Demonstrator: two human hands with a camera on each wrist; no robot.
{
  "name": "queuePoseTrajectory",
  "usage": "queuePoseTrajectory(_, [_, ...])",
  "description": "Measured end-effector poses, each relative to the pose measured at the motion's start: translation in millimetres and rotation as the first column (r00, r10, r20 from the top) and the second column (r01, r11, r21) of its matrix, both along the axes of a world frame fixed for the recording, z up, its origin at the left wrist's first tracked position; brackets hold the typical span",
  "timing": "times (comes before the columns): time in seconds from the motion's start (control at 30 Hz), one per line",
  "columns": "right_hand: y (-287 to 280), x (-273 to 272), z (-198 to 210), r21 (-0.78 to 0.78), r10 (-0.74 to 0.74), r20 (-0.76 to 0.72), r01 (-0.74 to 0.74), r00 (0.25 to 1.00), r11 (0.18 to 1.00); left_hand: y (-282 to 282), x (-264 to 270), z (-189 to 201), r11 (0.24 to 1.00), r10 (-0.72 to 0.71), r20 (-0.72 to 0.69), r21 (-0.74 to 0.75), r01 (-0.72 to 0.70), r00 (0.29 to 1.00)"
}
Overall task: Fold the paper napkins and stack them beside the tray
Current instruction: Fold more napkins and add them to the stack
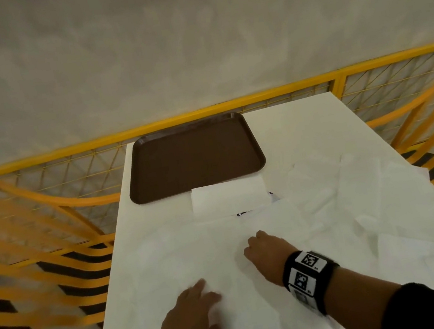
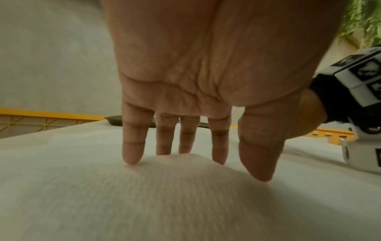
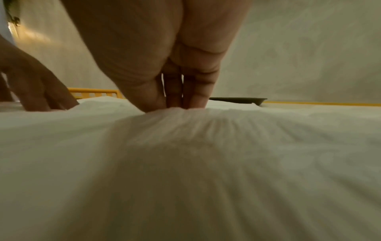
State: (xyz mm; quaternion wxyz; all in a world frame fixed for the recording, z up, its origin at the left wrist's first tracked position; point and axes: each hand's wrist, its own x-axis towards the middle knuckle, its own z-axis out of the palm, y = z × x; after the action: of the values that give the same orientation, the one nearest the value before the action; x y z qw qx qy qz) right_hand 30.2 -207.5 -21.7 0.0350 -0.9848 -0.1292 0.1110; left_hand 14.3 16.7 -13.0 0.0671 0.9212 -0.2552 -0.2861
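A large unfolded white napkin lies spread on the near part of the white table. My left hand rests on its near edge with straight fingertips touching the paper. My right hand is further in and pinches a raised ridge of the same napkin between thumb and fingers. A brown tray sits at the far left of the table. One folded napkin lies just in front of the tray, touching its near edge.
Several loose unfolded napkins overlap on the right side of the table. A dark printed card peeks out under the folded napkin. Yellow mesh fencing surrounds the table at the back and on both sides.
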Motion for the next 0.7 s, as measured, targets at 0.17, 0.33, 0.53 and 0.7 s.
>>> queuePoseTrajectory(0.17, [9, -17, -2, 0.264, -0.089, -0.296, 0.171, 0.951, 0.949, -1, -9, -6, 0.989, 0.141, 0.043, -0.041, -0.140, 0.989])
queuePoseTrajectory(0.33, [44, -9, -1, 0.454, -0.226, -0.472, 0.454, 0.852, 0.767, 6, -10, -3, 0.979, 0.200, 0.031, -0.035, -0.199, 0.979])
queuePoseTrajectory(0.53, [69, 7, -4, 0.415, -0.342, -0.531, 0.590, 0.775, 0.692, 14, -13, -9, 0.982, 0.181, -0.019, -0.052, -0.181, 0.983])
queuePoseTrajectory(0.7, [71, 0, 2, 0.449, -0.338, -0.405, 0.506, 0.850, 0.736, 24, -10, -8, 0.948, 0.295, 0.029, -0.139, -0.288, 0.955])
